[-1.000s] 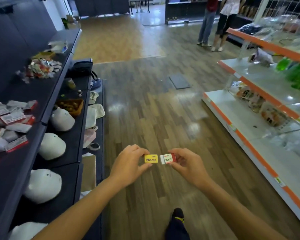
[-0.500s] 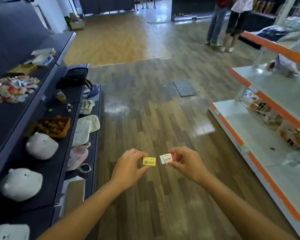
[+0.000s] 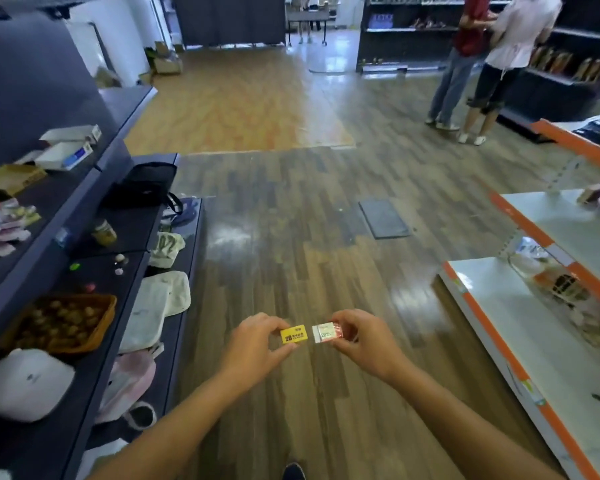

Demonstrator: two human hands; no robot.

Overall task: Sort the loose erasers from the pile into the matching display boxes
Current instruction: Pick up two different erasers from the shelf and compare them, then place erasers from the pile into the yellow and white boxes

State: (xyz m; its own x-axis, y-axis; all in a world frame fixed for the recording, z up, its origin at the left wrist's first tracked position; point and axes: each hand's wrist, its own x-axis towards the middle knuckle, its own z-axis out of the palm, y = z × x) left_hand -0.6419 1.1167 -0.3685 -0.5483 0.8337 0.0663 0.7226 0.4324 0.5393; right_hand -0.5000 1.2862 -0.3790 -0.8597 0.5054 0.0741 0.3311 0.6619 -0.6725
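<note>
Glossy wood-plank flooring (image 3: 291,258), brown with grey patches and glare spots, fills an aisle between two shelf units. At the bottom edge the dark toe of a shoe (image 3: 293,472) shows between the person's bare forearms.

Over the floor the left hand (image 3: 253,344) pinches a small yellow eraser (image 3: 293,334), a flat rectangular block printed "2B", by its left end between thumb and fingertips. Just beside it, with a slim gap between, the right hand (image 3: 364,344) pinches a white eraser in a red-and-white sleeve (image 3: 327,332) by its right end.

On the left, a dark stepped shelf unit (image 3: 84,410) carries a soft white rounded item (image 3: 25,386), a woven basket (image 3: 59,323) of small brown lumps, pale cloth bags (image 3: 156,306), a small jar (image 3: 104,232) and a black bag (image 3: 142,183). Its upper tier holds the loose pile of erasers (image 3: 4,223), blurred, then a flat cardboard display box (image 3: 11,176) and white display boxes (image 3: 68,147) farther along.

On the right stands a white metal shelf unit (image 3: 520,327) with orange edges and clear-wrapped packets on it.

Farther off, a grey rectangular floor panel (image 3: 383,218) lies flush in the planks, and the floor turns lighter orange wood. At the back two people (image 3: 478,57) stand facing dark shelving.
</note>
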